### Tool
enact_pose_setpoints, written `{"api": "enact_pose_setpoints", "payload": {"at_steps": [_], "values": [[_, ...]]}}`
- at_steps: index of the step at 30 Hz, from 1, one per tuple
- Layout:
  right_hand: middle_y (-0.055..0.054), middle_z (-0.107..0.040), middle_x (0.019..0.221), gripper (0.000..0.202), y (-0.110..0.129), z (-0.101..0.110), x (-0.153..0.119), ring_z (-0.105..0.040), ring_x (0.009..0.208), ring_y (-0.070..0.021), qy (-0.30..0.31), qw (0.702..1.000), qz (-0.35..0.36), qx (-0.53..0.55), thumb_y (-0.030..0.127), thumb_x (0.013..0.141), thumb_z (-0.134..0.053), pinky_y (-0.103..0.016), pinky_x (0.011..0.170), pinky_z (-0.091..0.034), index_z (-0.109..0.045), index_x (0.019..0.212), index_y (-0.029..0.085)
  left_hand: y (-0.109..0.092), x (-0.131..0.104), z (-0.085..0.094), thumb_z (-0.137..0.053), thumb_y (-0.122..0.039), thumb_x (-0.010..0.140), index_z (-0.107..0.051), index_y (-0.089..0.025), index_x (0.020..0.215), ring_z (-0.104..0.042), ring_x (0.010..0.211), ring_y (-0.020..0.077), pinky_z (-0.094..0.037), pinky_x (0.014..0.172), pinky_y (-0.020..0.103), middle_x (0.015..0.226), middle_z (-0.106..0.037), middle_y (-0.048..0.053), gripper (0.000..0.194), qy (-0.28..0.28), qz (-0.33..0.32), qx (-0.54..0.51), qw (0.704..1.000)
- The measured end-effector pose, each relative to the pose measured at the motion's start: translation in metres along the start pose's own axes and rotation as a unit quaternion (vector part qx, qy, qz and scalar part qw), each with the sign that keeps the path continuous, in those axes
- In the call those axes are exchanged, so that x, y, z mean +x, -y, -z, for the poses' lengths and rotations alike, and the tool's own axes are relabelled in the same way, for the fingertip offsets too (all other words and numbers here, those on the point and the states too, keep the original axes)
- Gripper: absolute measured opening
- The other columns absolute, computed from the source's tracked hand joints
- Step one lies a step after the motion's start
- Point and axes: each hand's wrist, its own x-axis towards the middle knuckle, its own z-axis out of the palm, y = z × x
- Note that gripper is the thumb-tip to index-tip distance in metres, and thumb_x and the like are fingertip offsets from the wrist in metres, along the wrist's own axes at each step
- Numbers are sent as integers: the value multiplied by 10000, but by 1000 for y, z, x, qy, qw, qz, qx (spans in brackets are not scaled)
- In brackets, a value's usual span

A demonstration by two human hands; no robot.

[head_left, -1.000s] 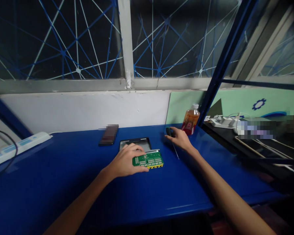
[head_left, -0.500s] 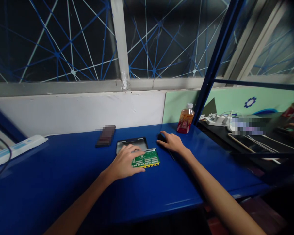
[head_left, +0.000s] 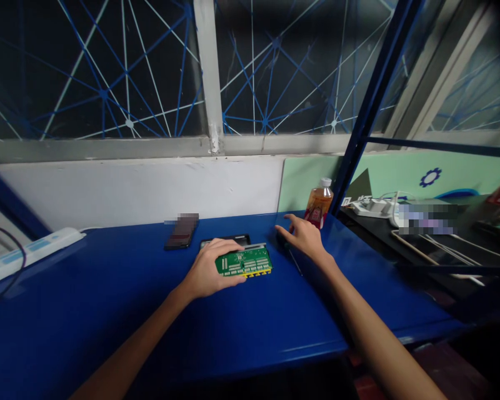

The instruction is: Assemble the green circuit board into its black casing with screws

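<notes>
Green circuit board just shifted a little toward the desk's back edge in my left grip, and it now covers more of the shallow dark tray behind it. Can't really tell whether that's a lift or just a slide/tilt, tbh. Left thumb's along the near side by the yellow strip, fingers over the far side, so it's properly pinched.

Other change: my right grip has let go of the screwdriver. A second ago the fingers were around that black handle; now they're spread above it, nothing held that I can see. Tool lies right of the board, tip toward the desk's front edge. So basically only my left has hold of anything, and the right is free.

Rest: bottle near the back right corner, phone by the back edge, left of the tray.
</notes>
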Motion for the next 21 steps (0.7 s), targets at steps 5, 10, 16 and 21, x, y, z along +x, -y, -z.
{"api": "enact_pose_setpoints", "payload": {"at_steps": [5, 10, 16, 21], "values": [[-36, -665, 708, 365, 26, 5, -10, -625, 678, -166, -85, 987, 73, 114, 462, 927, -444, -251, 633, -423, -668, 980, 178, 4, 3, 9, -791, -354, 647, -671, -198, 1099, -644, 979, 276, -515, 830, 391, 1094, -687, 90, 493, -31, 154, -223, 962], [-20, -645, 754, 377, 69, 7, -30, -574, 588, -131, -51, 950, 126, 283, 454, 906, -482, -258, 613, -467, -565, 1157, 185, 12, 5, 11, -652, -424, 798, -687, -119, 1061, -672, 907, 276, -534, 749, 336, 990, -716, 131, 405, -63, 278, -438, 853], [-61, -637, 996, 613, 80, -2, -38, -592, 616, -134, -17, 948, 153, 277, 496, 828, -592, -301, 645, -500, -398, 1333, 207, 15, 7, 9, -586, -511, 850, -668, -119, 1078, -681, 696, 218, -548, 622, 300, 897, -723, 122, 460, -47, 305, -505, 806], [-102, -574, 1169, 696, 72, -2, -36, -627, 816, -188, -20, 963, 187, 192, 509, 834, -588, -316, 699, -501, -330, 1408, 210, 21, 7, 12, -562, -585, 831, -667, -91, 1050, -678, 618, 244, -548, 488, 328, 794, -723, 147, 551, 17, 350, -493, 797]]}}
